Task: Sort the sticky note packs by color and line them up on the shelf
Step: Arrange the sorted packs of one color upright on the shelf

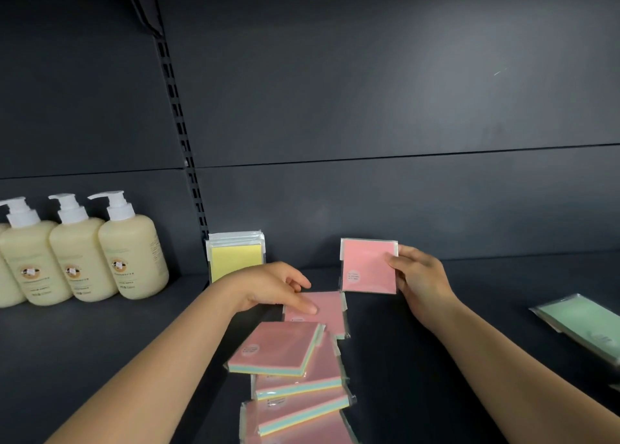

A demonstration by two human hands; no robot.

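Note:
My right hand (416,276) holds a pink sticky note pack (367,265) upright by its right edge, its bottom on the dark shelf (100,343). My left hand (278,289) rests with its fingers on a flat pink pack (330,312) lying behind a loose pile of several pink-topped packs (295,373) with green and yellow layers. Yellow packs (236,257) stand upright in a row against the back panel, partly hidden by my left hand. Green packs (583,323) lie flat at the right edge.
Three cream pump bottles (84,252) stand at the left on the shelf. A slotted upright (183,135) runs up the dark back panel. Bare shelf surface lies between the pink pack in my right hand and the green packs.

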